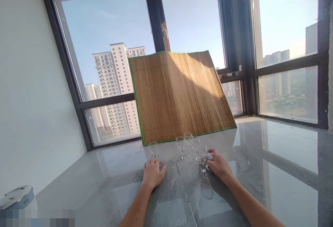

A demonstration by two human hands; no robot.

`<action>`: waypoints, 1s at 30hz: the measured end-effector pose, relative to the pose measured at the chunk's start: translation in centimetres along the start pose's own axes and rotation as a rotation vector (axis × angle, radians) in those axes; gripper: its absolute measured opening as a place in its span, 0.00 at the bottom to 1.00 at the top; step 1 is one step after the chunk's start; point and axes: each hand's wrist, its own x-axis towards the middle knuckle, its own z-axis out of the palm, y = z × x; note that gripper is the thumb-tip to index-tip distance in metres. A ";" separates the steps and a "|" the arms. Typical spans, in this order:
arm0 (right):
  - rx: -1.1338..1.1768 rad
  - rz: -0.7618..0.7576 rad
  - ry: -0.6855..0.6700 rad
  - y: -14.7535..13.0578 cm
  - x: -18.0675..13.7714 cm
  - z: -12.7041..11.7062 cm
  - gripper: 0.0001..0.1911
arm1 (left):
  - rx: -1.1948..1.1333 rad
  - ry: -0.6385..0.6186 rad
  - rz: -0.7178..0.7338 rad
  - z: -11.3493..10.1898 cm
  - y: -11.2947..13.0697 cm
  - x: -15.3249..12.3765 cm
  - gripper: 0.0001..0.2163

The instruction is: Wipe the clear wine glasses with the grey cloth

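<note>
My left hand [153, 173] lies flat on the glossy grey floor [117, 171], fingers apart, just in front of a single small stemmed glass [153, 149]. My right hand [219, 166] is curled around a small white cloth or paper [210, 156] and sits against the nearest glass [203, 164] of a cluster. Several more clear stemmed glasses [187, 145] stand upright in that cluster, between my hands and the mat.
A bamboo mat [179, 95] with green edging leans against the dark-framed windows [156, 29]. A white wall [28, 81] runs along the left. A round grey lidded object [17, 196] sits at the lower left.
</note>
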 end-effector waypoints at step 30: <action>0.368 -0.488 -0.223 -3.3 -2.7 4.6 0.16 | -0.896 -0.034 0.036 3.3 6.2 -0.7 0.09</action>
